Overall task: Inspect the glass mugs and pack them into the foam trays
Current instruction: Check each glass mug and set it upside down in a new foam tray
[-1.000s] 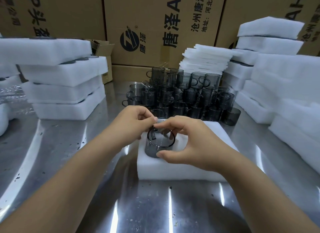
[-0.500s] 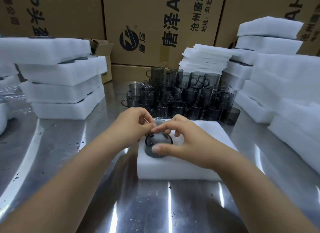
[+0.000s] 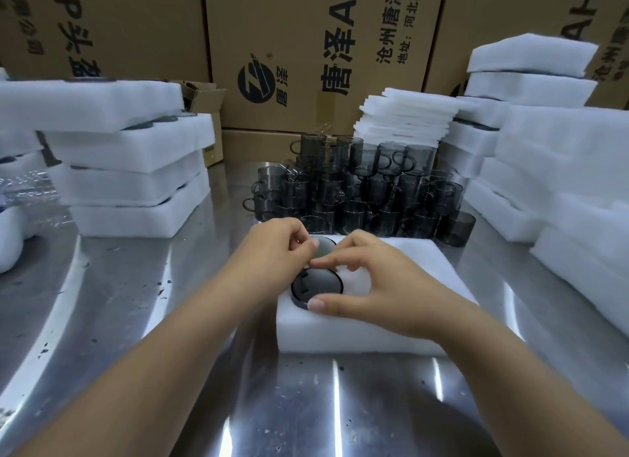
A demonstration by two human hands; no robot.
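Right hand (image 3: 371, 286) grips mug (image 3: 316, 284) in tray (image 3: 391, 334).

steel table (image 3: 136, 320) | foam tray (image 3: 340, 334) | loose mugs (image 3: 357, 194) | foam stacks (image 3: 136, 170)

One smoky grey round glass mug (image 3: 316, 284) sits upright with its mouth up, sunk in the near left pocket of a white rectangular foam tray (image 3: 357, 334) on the worktop. A second grey mug (image 3: 325, 246) fills the pocket just behind it. Beyond the tray's far edge, many similar grey handled mugs (image 3: 360, 191) stand stacked.
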